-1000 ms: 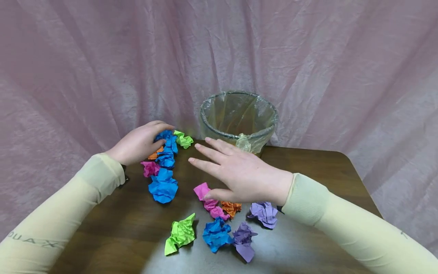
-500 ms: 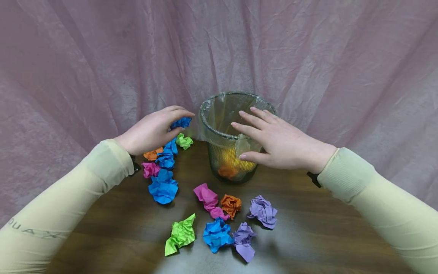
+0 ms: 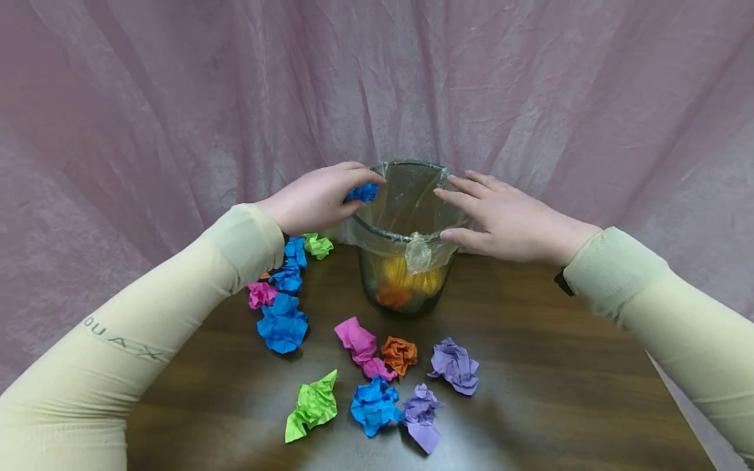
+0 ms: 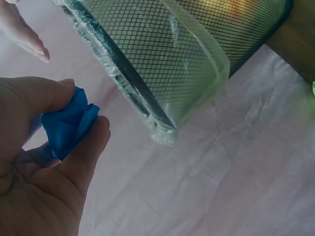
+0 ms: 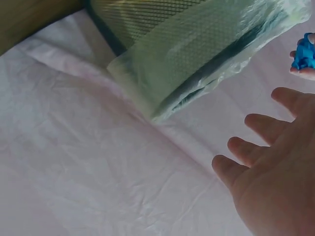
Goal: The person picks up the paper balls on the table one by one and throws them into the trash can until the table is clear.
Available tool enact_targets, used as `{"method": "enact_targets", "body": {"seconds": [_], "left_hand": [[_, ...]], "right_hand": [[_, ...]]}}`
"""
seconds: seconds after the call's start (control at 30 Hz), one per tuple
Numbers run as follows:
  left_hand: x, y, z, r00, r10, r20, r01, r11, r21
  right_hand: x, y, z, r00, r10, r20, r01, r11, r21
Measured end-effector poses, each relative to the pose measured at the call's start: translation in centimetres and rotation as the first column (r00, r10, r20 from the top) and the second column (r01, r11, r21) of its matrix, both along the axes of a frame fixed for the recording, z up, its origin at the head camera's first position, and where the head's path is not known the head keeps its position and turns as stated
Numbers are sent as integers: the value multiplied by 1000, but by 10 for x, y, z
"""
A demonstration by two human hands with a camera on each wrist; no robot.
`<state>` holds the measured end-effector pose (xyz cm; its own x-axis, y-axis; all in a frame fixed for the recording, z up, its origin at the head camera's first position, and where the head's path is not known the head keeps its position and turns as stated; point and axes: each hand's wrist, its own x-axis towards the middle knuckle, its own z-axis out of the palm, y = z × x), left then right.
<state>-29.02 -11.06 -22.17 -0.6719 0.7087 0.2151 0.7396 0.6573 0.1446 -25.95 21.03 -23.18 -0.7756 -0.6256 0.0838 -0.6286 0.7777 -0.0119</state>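
Note:
My left hand (image 3: 326, 195) pinches a crumpled blue paper ball (image 4: 69, 123) between thumb and fingers. In the head view it overlaps the left rim of a mesh waste bin (image 3: 377, 261) lined with a clear plastic bag (image 3: 419, 254). The left wrist view shows the paper just outside the bin's rim, at its height. Across from it, my right hand (image 3: 506, 216) is spread with straight fingers and holds nothing. It hovers by the bin's right rim, and the right wrist view shows its fingers apart from the bag. Orange and yellow paper shows through the mesh low in the bin.
Left of the bin lies a row of blue paper balls (image 3: 283, 324), with a pink one (image 3: 262, 295) and a green one (image 3: 319, 246) beside it. In front are pink, orange (image 3: 399, 355), purple (image 3: 455, 366), blue and green balls. A pink curtain (image 3: 377, 78) hangs behind the brown table (image 3: 530, 392).
My left hand has lifted a blue paper ball from the left row and carried it right to the bin's rim. My right hand has moved right and away, from over the table to the bin's right side.

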Motion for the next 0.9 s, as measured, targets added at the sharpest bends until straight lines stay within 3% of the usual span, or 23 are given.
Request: {"method": "enact_targets", "body": {"seconds": [0.4,0.63,0.9], "left_hand": [[-19,21,2,999,15,51,-11,997,-76],[-22,28,0,999,17,39,-13,995,-95],[-22,32,-1,994,85,73,-75,989,-127]], "right_hand": [[-5,3,4,999,-37,38,35,998,43],[-7,2,1,999,-33,39,31,999,36],[-6,0,0,999,-36,40,34,999,31]]}}
